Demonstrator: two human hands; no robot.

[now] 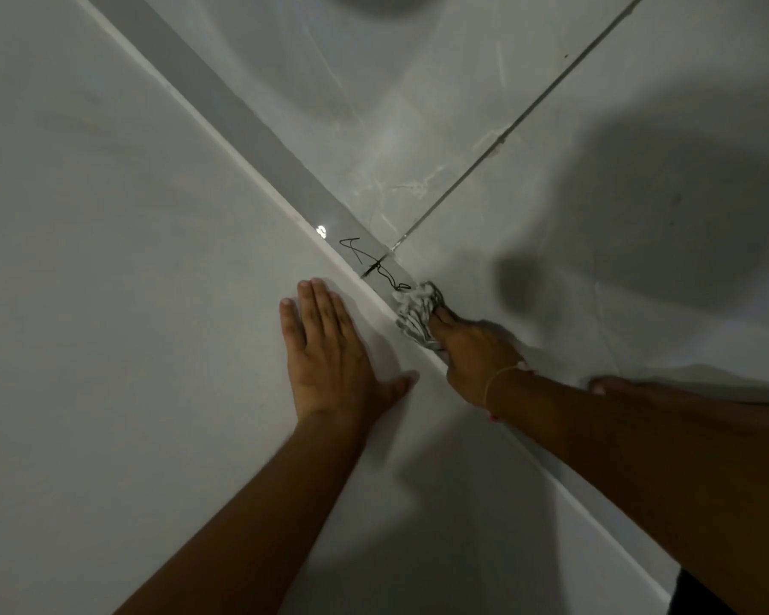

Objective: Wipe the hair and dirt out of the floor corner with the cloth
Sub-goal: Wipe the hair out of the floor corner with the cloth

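Note:
My right hand (473, 348) grips a bunched grey-and-white cloth (416, 310) and presses it into the edge where the floor meets the skirting. Just ahead of the cloth, dark strands of hair (369, 259) curl along the grey skirting strip (285, 153) and touch the cloth's front edge. My left hand (329, 352) lies flat on the white wall (121, 259), fingers together and holding nothing, a short way left of the cloth.
Glossy grey marble floor tiles (529, 241) stretch to the right, split by a dark grout line (507, 130) that meets the skirting near the hair. A foot's toes (604, 383) show behind my right forearm. Dark shadows fall over the tiles.

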